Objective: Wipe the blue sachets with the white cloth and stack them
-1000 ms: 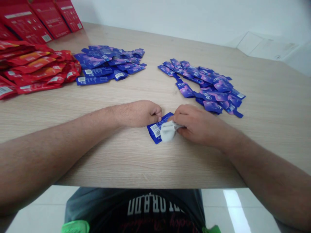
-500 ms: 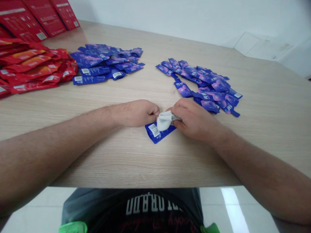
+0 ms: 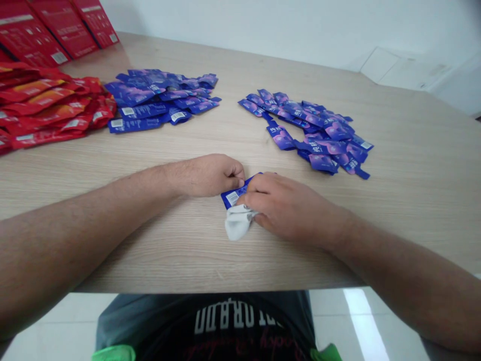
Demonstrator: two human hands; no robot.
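My left hand (image 3: 206, 175) rests on the wooden table (image 3: 409, 200), its curled fingertips pressing the upper end of a blue sachet (image 3: 233, 195) with a white barcode label. My right hand (image 3: 285, 206) lies over the sachet's other part and hides most of it. Pinched under those fingers is a crumpled white cloth (image 3: 237, 222), which hangs off toward me across the sachet's lower edge.
Two loose heaps of blue-purple sachets (image 3: 158, 100) (image 3: 311, 133) lie ahead of my hands. Red sachets (image 3: 48, 105) are heaped at the left, with red cartons (image 3: 63, 35) behind them. White paper (image 3: 406, 70) lies beyond the table's far right corner.
The white cloth has moved from the sachet's middle down toward me, and my right hand has moved with it. The sachet now lies mostly under that hand.
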